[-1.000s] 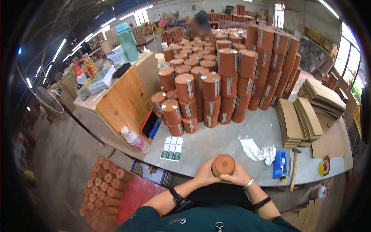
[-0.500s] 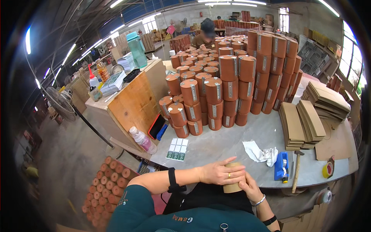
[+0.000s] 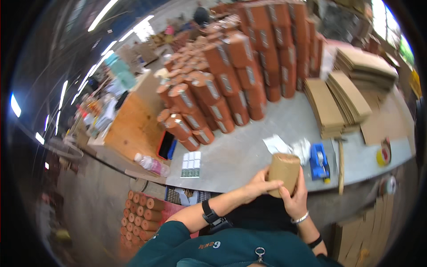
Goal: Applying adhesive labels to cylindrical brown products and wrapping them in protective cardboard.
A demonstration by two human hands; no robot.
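Note:
Between my two hands a cylinder in plain brown paper (image 3: 286, 171) stands upright and slightly tilted, just off the table's front edge. My left hand (image 3: 259, 185) grips its left side, with the thumb across the lower front. Around the right side and bottom closes my right hand (image 3: 296, 201). Just beyond the cylinder lie a white sheet and a crumpled white cloth (image 3: 301, 151). A blue tape dispenser (image 3: 318, 162) sits to their right, beside a hammer with a wooden handle (image 3: 341, 168). Some of the fingers are hidden behind the cylinder.
Tall stacks of reddish-brown cylinders (image 3: 222, 84) fill the table's far side. Cardboard sheets (image 3: 324, 107) are piled at right, near a yellow tape roll (image 3: 382, 156). White-and-green labels (image 3: 191, 164) and a pink-labelled bottle (image 3: 152, 164) lie at left. More cylinders (image 3: 141, 216) stand low at left.
The cylinder has been raised and turned upright, showing its side. My left hand has moved from over its top to its left side. The whole view has shifted and tilted.

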